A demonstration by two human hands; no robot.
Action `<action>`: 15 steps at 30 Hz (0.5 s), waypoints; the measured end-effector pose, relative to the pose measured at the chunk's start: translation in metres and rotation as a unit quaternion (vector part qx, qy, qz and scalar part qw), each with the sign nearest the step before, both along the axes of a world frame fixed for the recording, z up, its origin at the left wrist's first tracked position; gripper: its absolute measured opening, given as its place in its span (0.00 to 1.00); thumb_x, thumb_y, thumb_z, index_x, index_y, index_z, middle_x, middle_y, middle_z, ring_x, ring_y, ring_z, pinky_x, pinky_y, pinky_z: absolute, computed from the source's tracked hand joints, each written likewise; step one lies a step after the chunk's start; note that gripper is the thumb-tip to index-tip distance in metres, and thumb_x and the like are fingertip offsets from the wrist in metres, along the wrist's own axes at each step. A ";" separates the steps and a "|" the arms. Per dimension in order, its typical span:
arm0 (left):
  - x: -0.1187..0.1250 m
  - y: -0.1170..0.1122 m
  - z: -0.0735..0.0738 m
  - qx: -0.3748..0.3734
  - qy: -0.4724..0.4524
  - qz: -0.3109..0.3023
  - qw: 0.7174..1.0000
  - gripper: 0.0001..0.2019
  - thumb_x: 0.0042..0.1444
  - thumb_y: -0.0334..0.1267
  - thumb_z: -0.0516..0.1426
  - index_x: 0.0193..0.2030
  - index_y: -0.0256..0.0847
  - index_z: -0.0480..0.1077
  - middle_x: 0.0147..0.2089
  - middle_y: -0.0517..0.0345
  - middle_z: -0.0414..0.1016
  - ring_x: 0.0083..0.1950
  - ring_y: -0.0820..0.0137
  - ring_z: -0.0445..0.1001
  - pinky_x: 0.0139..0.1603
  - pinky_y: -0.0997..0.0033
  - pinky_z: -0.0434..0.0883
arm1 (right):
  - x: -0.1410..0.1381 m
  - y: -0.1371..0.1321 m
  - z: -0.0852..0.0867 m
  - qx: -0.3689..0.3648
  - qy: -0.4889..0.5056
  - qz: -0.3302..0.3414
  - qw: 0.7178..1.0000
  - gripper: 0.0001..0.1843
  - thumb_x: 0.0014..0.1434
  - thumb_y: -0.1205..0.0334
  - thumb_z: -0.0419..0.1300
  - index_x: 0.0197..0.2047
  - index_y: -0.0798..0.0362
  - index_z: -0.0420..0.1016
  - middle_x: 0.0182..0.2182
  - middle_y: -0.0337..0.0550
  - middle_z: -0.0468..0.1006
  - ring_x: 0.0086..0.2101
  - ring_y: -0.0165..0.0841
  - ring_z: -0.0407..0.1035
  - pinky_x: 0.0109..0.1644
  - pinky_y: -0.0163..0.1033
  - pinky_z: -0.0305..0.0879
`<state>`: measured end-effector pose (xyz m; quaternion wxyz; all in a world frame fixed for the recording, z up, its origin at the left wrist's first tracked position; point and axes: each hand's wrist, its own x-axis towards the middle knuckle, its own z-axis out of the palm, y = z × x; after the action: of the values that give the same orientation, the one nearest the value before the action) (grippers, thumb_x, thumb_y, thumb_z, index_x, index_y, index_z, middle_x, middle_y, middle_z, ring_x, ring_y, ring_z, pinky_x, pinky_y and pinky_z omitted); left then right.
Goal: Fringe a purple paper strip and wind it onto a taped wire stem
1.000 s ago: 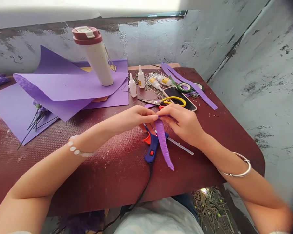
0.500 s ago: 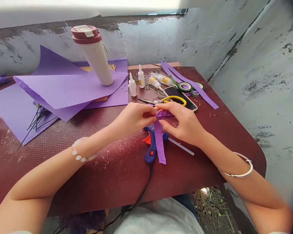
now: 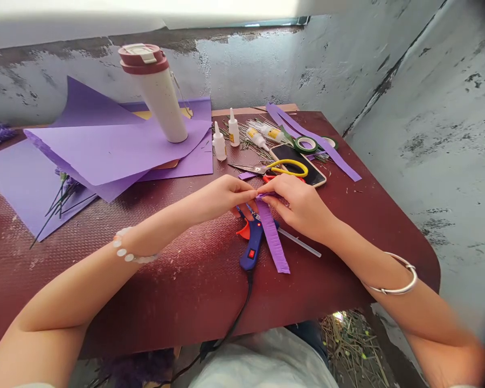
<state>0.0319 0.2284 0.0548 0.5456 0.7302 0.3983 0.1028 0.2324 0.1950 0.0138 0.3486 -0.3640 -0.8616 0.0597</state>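
My left hand (image 3: 226,196) and my right hand (image 3: 301,205) meet fingertip to fingertip above the dark red table (image 3: 178,275). Both pinch the top end of a fringed purple paper strip (image 3: 272,234). The strip hangs down and toward me, lying over a blue glue gun (image 3: 251,245) with an orange trigger. A clear glue stick (image 3: 301,243) pokes out from under my right hand. Just beyond my fingers lie yellow-handled scissors (image 3: 285,170) on a phone (image 3: 305,164).
Large purple sheets (image 3: 105,148) cover the left of the table, with a white tumbler (image 3: 157,91) standing on them. Small glue bottles (image 3: 226,137), green tape rolls (image 3: 307,144), wire stems and a long purple strip (image 3: 319,143) crowd the back right. Stained walls stand close behind and to the right.
The strip's hanging tail has shortened and swung from straight down to slanting right, while my fingers kept working at its top end. My hands stayed in nearly the same spot.
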 end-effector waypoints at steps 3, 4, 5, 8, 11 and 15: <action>-0.001 -0.001 0.001 -0.029 -0.008 0.009 1.000 0.14 0.61 0.44 0.57 0.34 0.35 0.75 0.31 0.54 0.81 0.33 0.71 0.79 0.35 0.73 0.71 | -0.001 -0.001 -0.001 0.028 0.004 0.002 1.000 0.05 0.63 0.73 0.58 0.41 0.56 0.74 0.36 0.47 0.79 0.40 0.41 0.73 0.47 0.46 0.68; -0.001 -0.001 0.001 -0.041 -0.015 0.007 0.999 0.14 0.60 0.45 0.58 0.34 0.35 0.75 0.31 0.55 0.82 0.32 0.71 0.79 0.35 0.73 0.71 | -0.001 -0.001 -0.001 0.035 0.007 0.002 0.999 0.05 0.63 0.73 0.58 0.40 0.55 0.74 0.36 0.46 0.79 0.40 0.41 0.72 0.47 0.46 0.68; -0.001 -0.001 0.000 -0.054 -0.023 0.004 0.998 0.14 0.59 0.46 0.60 0.33 0.35 0.75 0.32 0.55 0.81 0.32 0.71 0.78 0.35 0.73 0.71 | -0.001 -0.002 0.000 0.043 0.010 0.002 0.999 0.05 0.63 0.73 0.58 0.40 0.54 0.73 0.36 0.46 0.79 0.40 0.40 0.72 0.47 0.45 0.68; -0.003 0.000 -0.001 -0.093 -0.049 -0.001 0.994 0.12 0.57 0.44 0.61 0.33 0.35 0.76 0.32 0.55 0.81 0.32 0.72 0.78 0.35 0.73 0.71 | -0.001 -0.002 0.002 0.066 0.022 0.010 0.998 0.05 0.65 0.71 0.58 0.40 0.53 0.73 0.36 0.46 0.80 0.40 0.39 0.72 0.47 0.45 0.68; -0.005 0.002 -0.001 -0.125 -0.076 -0.013 0.989 0.10 0.59 0.40 0.61 0.34 0.34 0.76 0.32 0.55 0.80 0.32 0.74 0.77 0.35 0.75 0.71 | 0.000 -0.003 0.006 0.122 0.024 0.023 0.992 0.05 0.66 0.70 0.58 0.41 0.51 0.73 0.36 0.44 0.81 0.40 0.38 0.73 0.47 0.45 0.67; -0.005 0.003 -0.001 -0.096 -0.084 -0.025 0.992 0.11 0.60 0.41 0.59 0.35 0.35 0.77 0.33 0.55 0.80 0.34 0.73 0.77 0.36 0.75 0.70 | 0.003 -0.004 0.009 0.204 -0.016 0.021 0.979 0.07 0.65 0.71 0.58 0.43 0.49 0.72 0.37 0.41 0.82 0.39 0.37 0.74 0.47 0.45 0.65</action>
<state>0.0264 0.2309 0.0534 0.6472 0.6729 0.3407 0.1110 0.2353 0.1912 0.0230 0.4001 -0.2678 -0.8688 -0.1156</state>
